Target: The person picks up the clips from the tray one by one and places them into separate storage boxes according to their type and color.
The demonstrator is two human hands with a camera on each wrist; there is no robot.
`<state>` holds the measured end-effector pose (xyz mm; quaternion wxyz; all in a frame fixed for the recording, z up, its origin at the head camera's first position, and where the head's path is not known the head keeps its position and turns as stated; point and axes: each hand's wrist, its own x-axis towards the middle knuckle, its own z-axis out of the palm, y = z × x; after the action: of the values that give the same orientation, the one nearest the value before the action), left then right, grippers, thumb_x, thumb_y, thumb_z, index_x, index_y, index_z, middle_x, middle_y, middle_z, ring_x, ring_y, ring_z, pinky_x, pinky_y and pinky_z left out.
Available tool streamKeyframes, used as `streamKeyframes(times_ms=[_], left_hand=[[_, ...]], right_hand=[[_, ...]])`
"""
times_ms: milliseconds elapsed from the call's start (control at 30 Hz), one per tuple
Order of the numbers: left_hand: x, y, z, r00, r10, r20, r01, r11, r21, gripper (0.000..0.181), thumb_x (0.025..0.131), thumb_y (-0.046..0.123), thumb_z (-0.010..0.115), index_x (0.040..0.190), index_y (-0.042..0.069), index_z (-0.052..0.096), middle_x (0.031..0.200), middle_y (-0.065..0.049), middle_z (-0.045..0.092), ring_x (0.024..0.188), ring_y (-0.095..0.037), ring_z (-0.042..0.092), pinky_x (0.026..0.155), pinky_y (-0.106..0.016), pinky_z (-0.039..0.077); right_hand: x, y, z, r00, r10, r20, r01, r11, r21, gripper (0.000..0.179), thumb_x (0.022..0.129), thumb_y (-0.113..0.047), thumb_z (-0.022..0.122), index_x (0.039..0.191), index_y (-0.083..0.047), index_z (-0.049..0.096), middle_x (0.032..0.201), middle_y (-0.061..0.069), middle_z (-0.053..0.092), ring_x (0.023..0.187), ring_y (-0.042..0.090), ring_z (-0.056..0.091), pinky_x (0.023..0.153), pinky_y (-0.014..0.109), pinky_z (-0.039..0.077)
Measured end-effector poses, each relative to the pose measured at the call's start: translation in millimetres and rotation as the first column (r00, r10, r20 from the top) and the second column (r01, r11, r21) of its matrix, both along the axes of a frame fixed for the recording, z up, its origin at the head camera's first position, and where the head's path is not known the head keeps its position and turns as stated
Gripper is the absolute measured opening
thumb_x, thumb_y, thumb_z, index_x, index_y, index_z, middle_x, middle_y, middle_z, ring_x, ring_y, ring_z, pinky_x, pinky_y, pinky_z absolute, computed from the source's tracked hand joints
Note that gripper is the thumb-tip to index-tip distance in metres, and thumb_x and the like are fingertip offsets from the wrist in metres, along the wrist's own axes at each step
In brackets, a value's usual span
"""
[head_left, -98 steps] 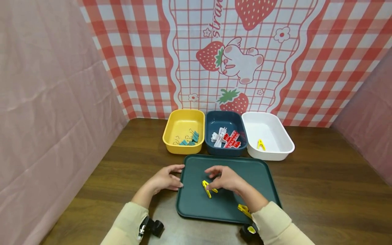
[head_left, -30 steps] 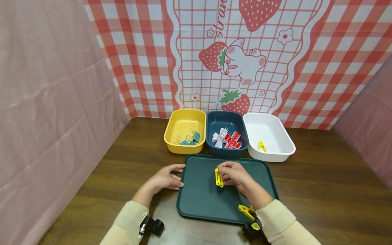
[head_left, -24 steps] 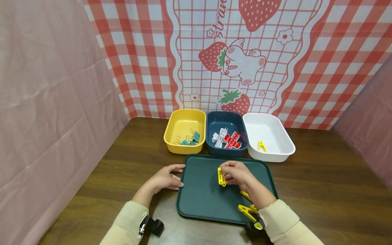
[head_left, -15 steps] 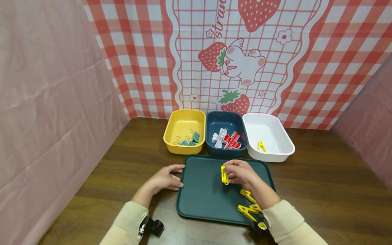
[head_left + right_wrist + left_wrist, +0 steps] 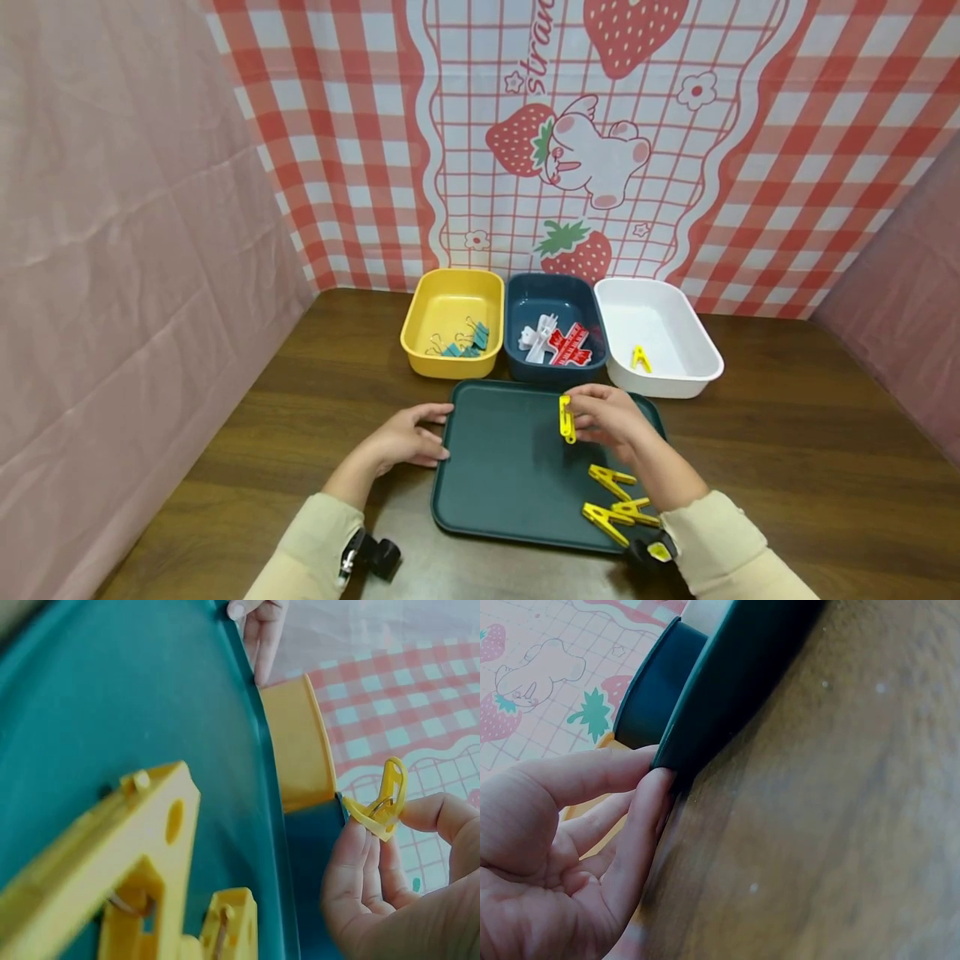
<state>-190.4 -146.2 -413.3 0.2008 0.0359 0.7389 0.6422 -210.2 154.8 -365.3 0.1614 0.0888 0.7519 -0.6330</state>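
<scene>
Right hand (image 5: pixel 611 421) pinches a yellow clip (image 5: pixel 567 421) above the tray (image 5: pixel 502 487)

A pale pink cloth (image 5: pixel 135 250) hangs along the left edge of the worktop (image 5: pixel 315 383). Next comes the left hand (image 5: pixel 405 437), beside the tray, its fingertips touching the tray's left rim. That grip is spread wide, thumb well apart from the fingers, resting on the rim rather than closing round it.

Three bins stand side by side toward the worktop's back edge. The yellow bin (image 5: pixel 450 367) carries teal binder clips (image 5: pixel 478 335) near its front right corner; they overlap, so their number is hard to tell. The dark blue bin (image 5: pixel 555 373) comes next, with a white clip (image 5: pixel 539 340) and a red clip (image 5: pixel 572 346) toward its front edge.

Just in front of it, over the right half of the tray and toward its back edge, the held clip is in the right hand. Here the grip is narrow, thumb and fingertips closed on the clip. Three more yellow clips (image 5: pixel 609 478) lie near the tray's front right corner.

The white bin (image 5: pixel 671 386) is rightmost, a single yellow peg (image 5: pixel 641 358) lying near its front left corner.
</scene>
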Motion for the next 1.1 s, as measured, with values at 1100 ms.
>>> streamKeyframes(times_ms=[1100], left_hand=[[-0.6,0.1,0.7,1.0,-0.002,0.016,0.002,1.0,0.0,0.066,0.076,-0.015,0.065,0.137,0.0,0.042,0.13,-0.021,0.043,0.078,-0.02,0.06,0.068,-0.037,0.057]], right_hand=[[-6.0,44,12.1,0.992,-0.116,-0.053,0.105,0.981,-0.165,0.038,0.091,-0.016,0.059,0.12,0.007,0.052,0.078,-0.002,0.06,0.066,0.011,0.06,0.063,0.026,0.056]])
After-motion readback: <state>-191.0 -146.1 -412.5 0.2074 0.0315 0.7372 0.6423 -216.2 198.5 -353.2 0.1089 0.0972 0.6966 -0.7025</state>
